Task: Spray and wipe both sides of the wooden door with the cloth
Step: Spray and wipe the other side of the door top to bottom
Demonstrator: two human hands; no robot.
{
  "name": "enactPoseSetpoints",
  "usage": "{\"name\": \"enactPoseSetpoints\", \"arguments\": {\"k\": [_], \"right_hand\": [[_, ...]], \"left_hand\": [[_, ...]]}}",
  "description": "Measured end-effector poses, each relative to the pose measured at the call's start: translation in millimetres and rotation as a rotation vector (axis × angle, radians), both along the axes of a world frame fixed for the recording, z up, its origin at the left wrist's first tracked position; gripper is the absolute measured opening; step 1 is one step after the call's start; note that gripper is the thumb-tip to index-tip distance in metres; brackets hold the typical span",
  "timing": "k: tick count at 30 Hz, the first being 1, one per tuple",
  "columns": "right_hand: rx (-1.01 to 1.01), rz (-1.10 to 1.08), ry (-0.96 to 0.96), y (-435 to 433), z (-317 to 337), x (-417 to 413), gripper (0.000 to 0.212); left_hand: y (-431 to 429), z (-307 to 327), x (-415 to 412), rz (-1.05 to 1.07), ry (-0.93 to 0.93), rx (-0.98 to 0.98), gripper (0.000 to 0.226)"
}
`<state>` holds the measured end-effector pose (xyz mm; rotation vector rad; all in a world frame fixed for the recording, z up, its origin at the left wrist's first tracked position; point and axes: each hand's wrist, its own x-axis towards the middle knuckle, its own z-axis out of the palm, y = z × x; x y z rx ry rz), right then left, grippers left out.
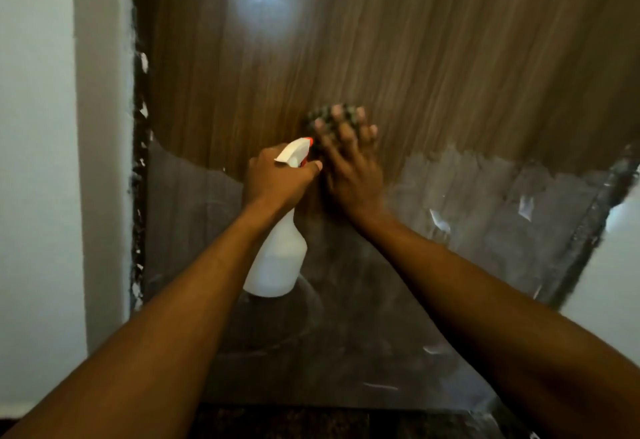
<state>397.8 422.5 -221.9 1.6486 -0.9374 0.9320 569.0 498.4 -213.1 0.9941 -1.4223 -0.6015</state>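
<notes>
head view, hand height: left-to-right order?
white wall → dark frame strip → left hand gripping the spray bottle → right hand pressing the cloth on the door → door's right edge

**No writing to read**

No text, brand, number or sign is legible. The spray bottle [275,262], which hangs below the curled fingers of the left hand [273,182], shows a plain white body with no label that can be read. The door [415,57] above and beyond the fingertips shows only wood grain.
</notes>
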Motion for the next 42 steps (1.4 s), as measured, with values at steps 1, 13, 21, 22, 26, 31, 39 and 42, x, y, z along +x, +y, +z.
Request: {"name": "enactPoseSetpoints", "arguments": {"k": [1, 13, 21, 22, 26, 31, 39, 42], "right_hand": [[0.037, 0.037, 0.109, 3.2, -12.7, -9.1, 0.05], [0.103, -0.209, -0.585, 28.8, 18.3, -76.1, 0.063], [0.204, -0.184, -0.079, 44.3, -67.2, -118.2, 0.06], [0.217, -0.227, -0.129, 49.7, -73.7, -129.9, 0.061], [0.303, -0.356, -0.568, 61.9, -36.4, -156.3, 0.066], [0.233, -0.303, -0.598, 46.2, 14.2, -118.6, 0.069], [0.255, -0.252, -0.348, 57.6, -92.1, -156.1, 0.07], [0.262, -0.274, -0.585, 60.6, -68.3, -171.7, 0.067]], "left_hand": [[-0.4, -0.3, -3.9, -0.005, -0.006, -0.013, 0.052], [-9.8, -14.5, -61.3, -0.074, -0.095, 0.004, 0.061], [-7.8, -16.1, -90.5, -0.107, -0.094, -0.068, 0.053], [-6.1, -15.8, -94.0, -0.115, -0.089, -0.067, 0.055], [0.9, -13.9, -102.6, -0.129, -0.084, -0.069, 0.056], [4.2, -13.4, -105.2, -0.105, -0.102, -0.08, 0.056], [13.8, -15.8, -136.6, -0.138, -0.13, -0.108, 0.051], [22.7, -15.4, -147.4, -0.127, -0.126, -0.107, 0.05]]}}
